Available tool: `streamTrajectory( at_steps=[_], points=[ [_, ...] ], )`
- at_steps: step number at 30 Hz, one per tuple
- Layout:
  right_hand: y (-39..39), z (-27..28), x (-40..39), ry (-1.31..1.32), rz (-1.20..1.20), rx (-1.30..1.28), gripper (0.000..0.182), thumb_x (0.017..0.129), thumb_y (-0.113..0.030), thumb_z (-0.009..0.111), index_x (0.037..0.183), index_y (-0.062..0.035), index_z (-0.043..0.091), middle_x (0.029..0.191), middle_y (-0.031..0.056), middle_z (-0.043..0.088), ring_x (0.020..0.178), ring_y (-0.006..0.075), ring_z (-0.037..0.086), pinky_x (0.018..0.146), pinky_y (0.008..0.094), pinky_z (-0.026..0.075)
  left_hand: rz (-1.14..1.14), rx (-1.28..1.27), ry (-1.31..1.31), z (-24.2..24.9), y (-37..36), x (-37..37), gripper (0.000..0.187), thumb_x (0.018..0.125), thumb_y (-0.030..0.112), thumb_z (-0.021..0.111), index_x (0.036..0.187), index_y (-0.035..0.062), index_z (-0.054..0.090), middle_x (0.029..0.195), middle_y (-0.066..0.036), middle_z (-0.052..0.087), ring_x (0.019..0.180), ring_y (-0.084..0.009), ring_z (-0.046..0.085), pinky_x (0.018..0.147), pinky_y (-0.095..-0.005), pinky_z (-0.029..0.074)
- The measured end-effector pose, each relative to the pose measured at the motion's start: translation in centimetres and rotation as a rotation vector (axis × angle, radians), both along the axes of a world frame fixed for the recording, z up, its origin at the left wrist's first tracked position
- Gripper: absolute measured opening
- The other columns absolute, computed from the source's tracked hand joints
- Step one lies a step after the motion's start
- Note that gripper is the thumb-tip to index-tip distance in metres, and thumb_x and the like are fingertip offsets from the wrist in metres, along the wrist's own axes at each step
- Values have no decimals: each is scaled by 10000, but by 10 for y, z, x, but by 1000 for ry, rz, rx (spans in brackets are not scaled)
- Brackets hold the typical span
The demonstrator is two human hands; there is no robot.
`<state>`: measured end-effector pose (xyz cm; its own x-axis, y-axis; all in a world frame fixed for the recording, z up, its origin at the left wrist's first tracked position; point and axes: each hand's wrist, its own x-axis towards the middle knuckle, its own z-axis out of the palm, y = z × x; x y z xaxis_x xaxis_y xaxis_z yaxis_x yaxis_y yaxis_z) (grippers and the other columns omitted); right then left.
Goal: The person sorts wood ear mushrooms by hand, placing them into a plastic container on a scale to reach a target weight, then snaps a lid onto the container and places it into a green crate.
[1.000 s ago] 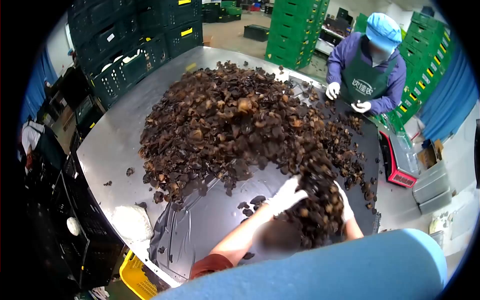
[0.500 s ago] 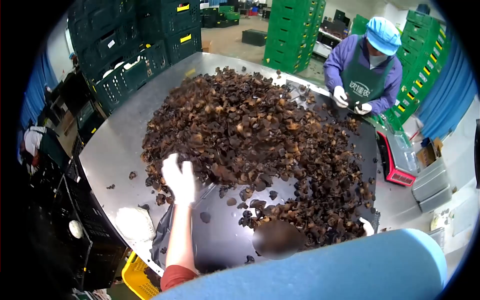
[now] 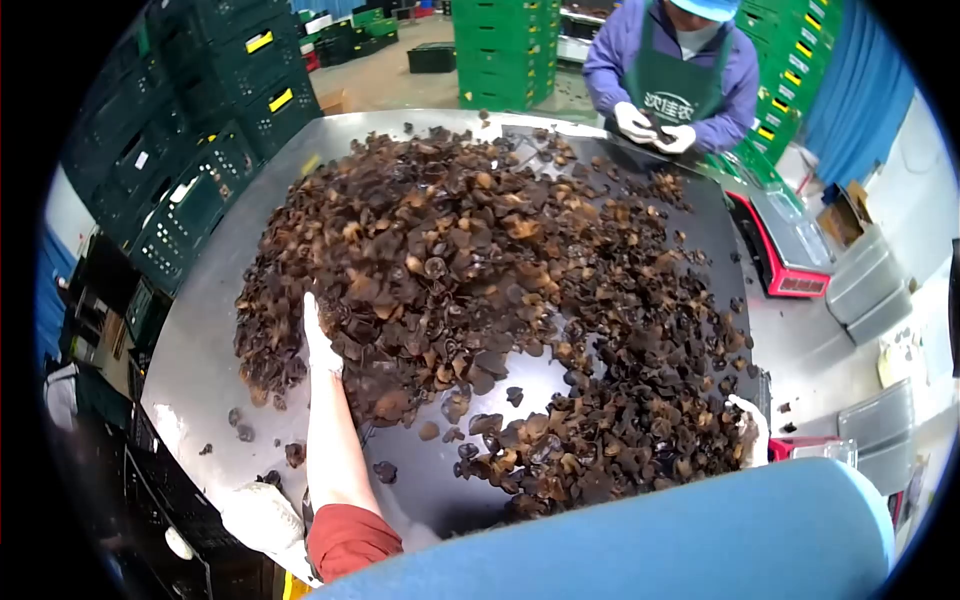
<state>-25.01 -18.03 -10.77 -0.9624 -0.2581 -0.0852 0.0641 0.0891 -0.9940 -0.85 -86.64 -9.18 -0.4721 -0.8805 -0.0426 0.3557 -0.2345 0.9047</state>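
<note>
A broad heap of dark brown wood ear mushrooms [image 3: 430,250] covers much of the metal table [image 3: 190,370]. My left hand [image 3: 320,340], in a white glove, rests edge-on against the heap's left side. Its fingers are stretched out and nothing is gripped in it. At the right edge of the nearer mushrooms is my right hand [image 3: 752,428], also white-gloved. It looks cupped beside them with fingers partly apart; the blue shape in front hides its lower part.
Across the table a co-worker in a green apron [image 3: 672,85] holds a dark piece in gloved hands. A red scale [image 3: 785,250] and grey bins [image 3: 870,280] stand right. Dark crates [image 3: 200,190] rise left. A white bundle [image 3: 262,515] lies near front left. A blue shape [image 3: 640,540] blocks the foreground.
My left hand has gone from above the heap's front to its left side, with mushrooms now bunched nearer it. More of my right hand shows. The whole view has shifted. The co-worker's hands are closer together.
</note>
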Motion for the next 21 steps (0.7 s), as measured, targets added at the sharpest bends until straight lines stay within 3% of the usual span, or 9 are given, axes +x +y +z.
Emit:
streamTrajectory(
  at_steps=[8,14,15,17,19,21],
  points=[
    [-2,8,2,22,3,12,326,965,-237,483,1162,-34,646,1117,55,661,1032,148,607,924,307,480,-256,-367,-214,11,89,-96,644,954,513,480,1489,175,359,1573,-140,204,1435,-322,216,1155,-474,226],
    [-8,6,1,105,33,5,327,962,-247,485,1142,-38,661,1097,47,669,1020,141,609,919,301,476,-558,-835,-495,11,220,-132,645,926,498,548,1475,201,386,1591,-163,126,1452,-373,140,1163,-512,181],
    [-8,5,-3,-32,-34,35,325,954,-251,510,1141,-35,666,1113,50,669,1030,149,609,928,303,475,-629,-916,-548,14,245,-130,646,921,495,559,1473,206,390,1594,-167,113,1455,-382,127,1164,-519,174],
    [-9,7,-4,-54,-20,-2,320,947,-238,523,1145,-29,663,1108,51,673,1025,155,611,930,305,475,-789,-1065,-637,21,286,-120,647,912,490,582,1468,214,399,1600,-175,87,1461,-399,102,1167,-532,159],
    [-2,-4,-6,134,87,-66,321,938,-226,531,1141,-18,666,1115,62,676,1018,160,620,918,302,480,-946,-1101,-546,38,303,-97,650,902,485,604,1463,223,408,1606,-182,61,1466,-416,76,1170,-545,144],
    [16,-30,-22,-1,-25,-84,332,934,-216,526,1158,-10,661,1144,72,672,1053,169,613,952,300,459,-974,-1029,-263,63,292,-66,661,893,496,615,1456,207,423,1611,-181,19,1481,-389,5,1177,-528,100]
  ],
)
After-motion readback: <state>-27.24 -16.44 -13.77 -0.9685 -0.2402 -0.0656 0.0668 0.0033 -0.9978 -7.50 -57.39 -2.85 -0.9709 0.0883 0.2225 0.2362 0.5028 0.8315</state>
